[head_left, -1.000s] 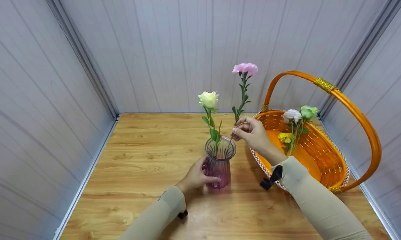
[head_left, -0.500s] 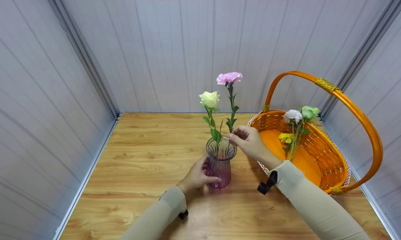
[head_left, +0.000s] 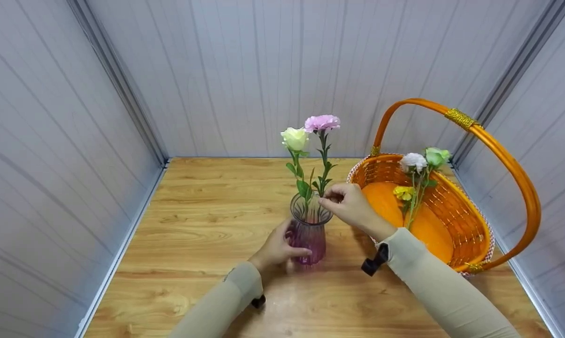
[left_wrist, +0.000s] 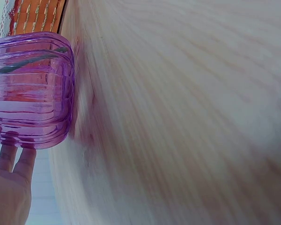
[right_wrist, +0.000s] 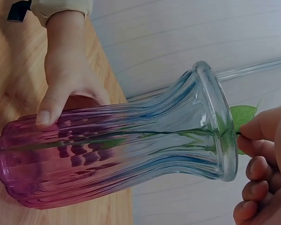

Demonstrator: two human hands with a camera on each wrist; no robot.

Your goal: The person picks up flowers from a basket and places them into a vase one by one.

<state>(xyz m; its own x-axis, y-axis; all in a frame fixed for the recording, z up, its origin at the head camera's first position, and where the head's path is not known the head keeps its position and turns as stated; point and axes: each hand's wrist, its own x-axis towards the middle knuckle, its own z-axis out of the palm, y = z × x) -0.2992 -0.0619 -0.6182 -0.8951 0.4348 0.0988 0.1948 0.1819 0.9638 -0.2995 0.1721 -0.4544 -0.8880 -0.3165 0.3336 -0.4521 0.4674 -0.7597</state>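
Note:
A ribbed glass vase [head_left: 310, 241], pink at the base and clear at the flared rim, stands upright on the table. My left hand [head_left: 278, 246] grips its lower body from the left, thumb in front and fingers behind. My right hand [head_left: 352, 204] pinches the stem of a pink carnation [head_left: 322, 123] at the vase rim. In the right wrist view, a thin stem [right_wrist: 168, 133] runs down inside the vase from those fingertips. A cream white rose [head_left: 295, 139] leans to the left in the same vase.
An orange wicker basket [head_left: 470, 225] with a tall arched handle stands at the right. Against its inner side lie a white flower [head_left: 413, 162], a pale green rose [head_left: 436, 157] and a yellow flower [head_left: 404, 193]. Panelled walls enclose the wooden table [head_left: 193, 211].
My right hand has moved left and down to the vase rim, lowering the carnation with its stem inside the vase. My left hand and the vase have stayed in place.

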